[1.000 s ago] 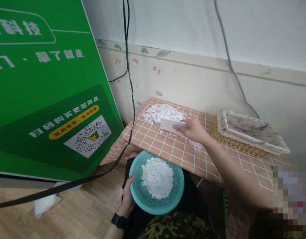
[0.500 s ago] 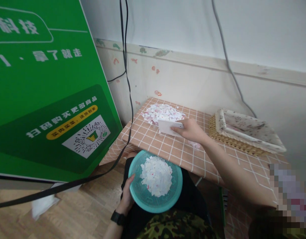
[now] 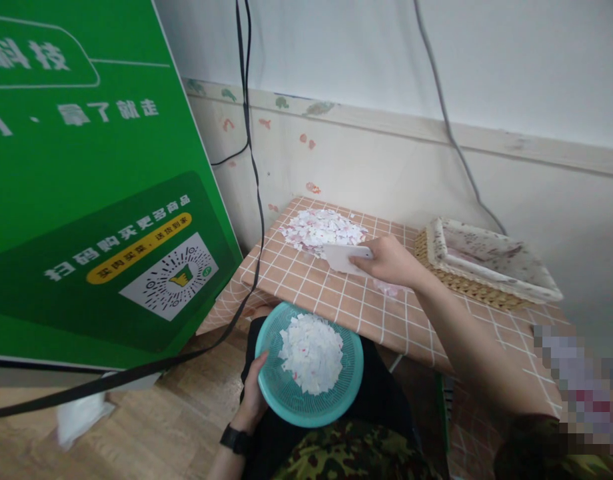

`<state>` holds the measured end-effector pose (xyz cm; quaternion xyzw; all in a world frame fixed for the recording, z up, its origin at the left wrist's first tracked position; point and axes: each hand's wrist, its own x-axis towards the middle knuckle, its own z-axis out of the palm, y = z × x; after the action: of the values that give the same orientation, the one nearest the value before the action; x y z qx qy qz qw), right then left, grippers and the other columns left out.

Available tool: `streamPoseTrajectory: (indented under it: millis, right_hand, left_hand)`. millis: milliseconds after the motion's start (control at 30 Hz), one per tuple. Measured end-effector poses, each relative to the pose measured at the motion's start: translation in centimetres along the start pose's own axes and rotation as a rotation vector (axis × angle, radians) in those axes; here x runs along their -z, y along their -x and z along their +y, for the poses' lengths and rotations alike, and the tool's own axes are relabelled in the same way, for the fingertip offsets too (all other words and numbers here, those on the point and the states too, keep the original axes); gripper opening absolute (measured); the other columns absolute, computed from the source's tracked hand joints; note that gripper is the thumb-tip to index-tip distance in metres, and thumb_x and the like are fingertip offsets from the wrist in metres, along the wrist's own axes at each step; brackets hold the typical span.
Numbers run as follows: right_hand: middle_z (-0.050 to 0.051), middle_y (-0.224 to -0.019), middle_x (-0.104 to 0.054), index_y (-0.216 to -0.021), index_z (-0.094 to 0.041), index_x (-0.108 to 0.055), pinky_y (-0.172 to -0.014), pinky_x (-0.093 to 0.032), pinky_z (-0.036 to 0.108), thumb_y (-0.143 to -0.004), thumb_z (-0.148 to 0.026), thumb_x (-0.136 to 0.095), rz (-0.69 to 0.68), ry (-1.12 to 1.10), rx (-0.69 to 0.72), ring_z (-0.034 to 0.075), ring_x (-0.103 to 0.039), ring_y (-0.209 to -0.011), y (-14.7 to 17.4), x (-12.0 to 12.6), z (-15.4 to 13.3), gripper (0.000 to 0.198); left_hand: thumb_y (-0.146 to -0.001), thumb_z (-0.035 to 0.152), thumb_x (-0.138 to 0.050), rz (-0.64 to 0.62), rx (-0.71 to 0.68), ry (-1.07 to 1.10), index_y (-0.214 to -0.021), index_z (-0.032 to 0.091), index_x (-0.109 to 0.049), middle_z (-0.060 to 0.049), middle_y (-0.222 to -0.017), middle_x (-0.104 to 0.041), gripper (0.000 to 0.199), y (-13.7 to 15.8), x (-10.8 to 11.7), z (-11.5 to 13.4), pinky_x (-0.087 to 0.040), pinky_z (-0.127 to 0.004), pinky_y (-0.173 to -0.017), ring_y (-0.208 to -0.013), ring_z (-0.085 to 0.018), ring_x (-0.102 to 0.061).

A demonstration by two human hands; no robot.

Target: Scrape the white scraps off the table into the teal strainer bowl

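My right hand point(image 3: 388, 260) grips a flat white scraper point(image 3: 340, 257), which has a small hole near its corner. The scraper stands on edge over the table, at the near right side of a heap of small white and pinkish paper scraps point(image 3: 324, 227). My left hand point(image 3: 255, 385) is closed around the left rim of a round teal plastic colander point(image 3: 350, 390), which rests over my lap by the table's edge. Inside the colander lies a mound of white paper bits point(image 3: 311, 353).
On the right of the checked-cloth table point(image 3: 306, 283) is a wicker basket point(image 3: 486, 293) with a floral lining. A tall green panel point(image 3: 101, 167) stands at the left. A black cable point(image 3: 256, 200) hangs in front of the table's left corner. White bag-like material point(image 3: 81, 417) lies on the floor.
My right hand and the scraper have shifted slightly right and toward me, away from the heap. My left hand keeps its hold on the colander. The view has turned slightly.
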<state>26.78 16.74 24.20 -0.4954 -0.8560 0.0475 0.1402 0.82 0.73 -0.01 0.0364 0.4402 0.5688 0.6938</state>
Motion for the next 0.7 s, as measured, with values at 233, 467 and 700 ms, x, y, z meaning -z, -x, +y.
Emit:
streamPoseTrajectory:
  millis: [233,467,700]
  right_hand:
    - [-0.001,-0.048,-0.049,-0.056,-0.017,-0.053,-0.050,-0.027,0.026,-0.080,-0.033,-0.052,0.076,-0.046,-0.124,0.010,-0.042,-0.046,1.8,-1.9,1.2,0.028]
    - [-0.001,-0.047,-0.049,-0.052,-0.017,-0.052,-0.047,-0.026,0.025,-0.079,-0.039,-0.054,0.156,-0.152,-0.212,0.009,-0.041,-0.045,2.6,-2.3,2.2,0.035]
    - [-0.001,-0.047,-0.047,-0.054,-0.017,-0.054,-0.045,-0.026,0.025,-0.081,-0.043,-0.051,0.140,-0.214,-0.258,0.010,-0.040,-0.045,2.6,-3.7,1.7,0.037]
  left_hand:
    - [-0.068,0.033,-0.067,0.053,0.001,-0.031,-0.085,0.012,-0.072,-0.009,-0.080,-0.074,0.028,-0.3,0.4,-0.2,-0.050,-0.040,-0.079,-0.076,-0.026,-0.068]
    - [-0.063,0.032,-0.068,0.070,-0.004,-0.033,-0.081,0.013,-0.072,-0.008,-0.076,-0.074,0.027,-0.4,0.3,-0.3,-0.049,-0.043,-0.083,-0.081,-0.029,-0.068]
    - [-0.067,0.034,-0.067,0.039,0.034,-0.019,-0.088,0.012,-0.072,-0.010,-0.086,-0.074,0.031,-0.1,0.2,-0.1,-0.049,-0.042,-0.082,-0.085,-0.029,-0.067]
